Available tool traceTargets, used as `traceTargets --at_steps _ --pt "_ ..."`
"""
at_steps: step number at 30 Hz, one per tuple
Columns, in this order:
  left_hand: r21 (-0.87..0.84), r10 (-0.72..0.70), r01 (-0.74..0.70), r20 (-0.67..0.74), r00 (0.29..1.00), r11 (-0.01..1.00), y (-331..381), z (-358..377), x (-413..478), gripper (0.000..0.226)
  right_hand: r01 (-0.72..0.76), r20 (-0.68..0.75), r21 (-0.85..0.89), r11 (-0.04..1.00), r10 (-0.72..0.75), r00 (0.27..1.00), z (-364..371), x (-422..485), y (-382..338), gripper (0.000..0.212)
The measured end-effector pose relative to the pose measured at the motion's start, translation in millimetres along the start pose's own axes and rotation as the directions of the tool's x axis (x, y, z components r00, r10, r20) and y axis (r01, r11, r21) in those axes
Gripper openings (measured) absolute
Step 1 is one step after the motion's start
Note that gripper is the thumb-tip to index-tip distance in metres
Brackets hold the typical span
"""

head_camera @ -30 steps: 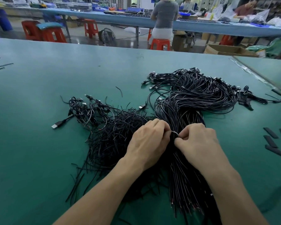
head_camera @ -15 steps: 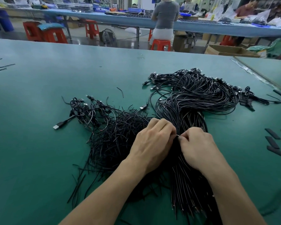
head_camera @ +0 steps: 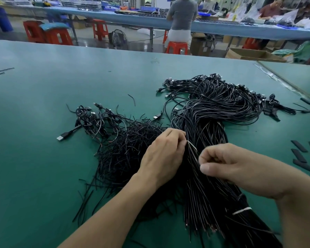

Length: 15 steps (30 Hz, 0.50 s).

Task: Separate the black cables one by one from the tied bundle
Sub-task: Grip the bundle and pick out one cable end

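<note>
I am loosening the tied bundle of black cables lying on the table, right of a loose pile. I judge drawing one strand out slowly is avoiding snags. My left hand is pinching the pale tie; my right hand, fingers curled, is pinching the bundle beside it.

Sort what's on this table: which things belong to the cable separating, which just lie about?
Job: tied bundle; wire tie pinched by left hand and right hand; loose cable pile.
Lying about: black strips; wire scraps far left.
</note>
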<state>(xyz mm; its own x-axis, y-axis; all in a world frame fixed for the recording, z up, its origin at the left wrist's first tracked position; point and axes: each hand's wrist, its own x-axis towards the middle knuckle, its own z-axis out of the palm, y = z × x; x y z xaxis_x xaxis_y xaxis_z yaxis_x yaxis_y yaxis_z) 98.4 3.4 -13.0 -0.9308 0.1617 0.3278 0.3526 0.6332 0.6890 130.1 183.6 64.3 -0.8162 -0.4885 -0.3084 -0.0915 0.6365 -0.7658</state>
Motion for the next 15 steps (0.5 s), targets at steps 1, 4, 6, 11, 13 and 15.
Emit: traceTargets --at_steps 1,4,6,11,13,15 --pt "0.006 0.004 -0.004 0.000 1.000 1.000 0 0 0 0.014 -0.057 -0.038 -0.111 0.992 0.054 0.998 -3 -2 2 0.021" --pt "0.033 0.048 -0.048 0.015 0.999 0.998 0 0 -2 0.014 -0.305 -0.262 -0.294 0.906 0.231 0.937 -8 -3 8 0.017" --pt "0.053 0.083 -0.084 0.023 0.996 0.995 0 1 -2 0.013 -0.364 -0.410 -0.262 0.894 0.238 0.881 -3 2 3 0.017" --pt "0.016 0.080 -0.080 0.021 0.997 0.997 -2 1 0 0.010 -0.372 -0.569 -0.239 0.897 0.181 0.802 36 31 -9 0.027" --pt "-0.005 0.074 -0.073 0.024 0.997 0.997 -2 1 0 0.010 -0.362 -0.633 -0.211 0.908 0.155 0.758 43 38 -5 0.021" --pt "-0.016 0.066 -0.066 0.021 0.998 0.998 -2 1 -1 0.010 -0.348 -0.637 -0.160 0.924 0.173 0.751 41 40 1 0.019"
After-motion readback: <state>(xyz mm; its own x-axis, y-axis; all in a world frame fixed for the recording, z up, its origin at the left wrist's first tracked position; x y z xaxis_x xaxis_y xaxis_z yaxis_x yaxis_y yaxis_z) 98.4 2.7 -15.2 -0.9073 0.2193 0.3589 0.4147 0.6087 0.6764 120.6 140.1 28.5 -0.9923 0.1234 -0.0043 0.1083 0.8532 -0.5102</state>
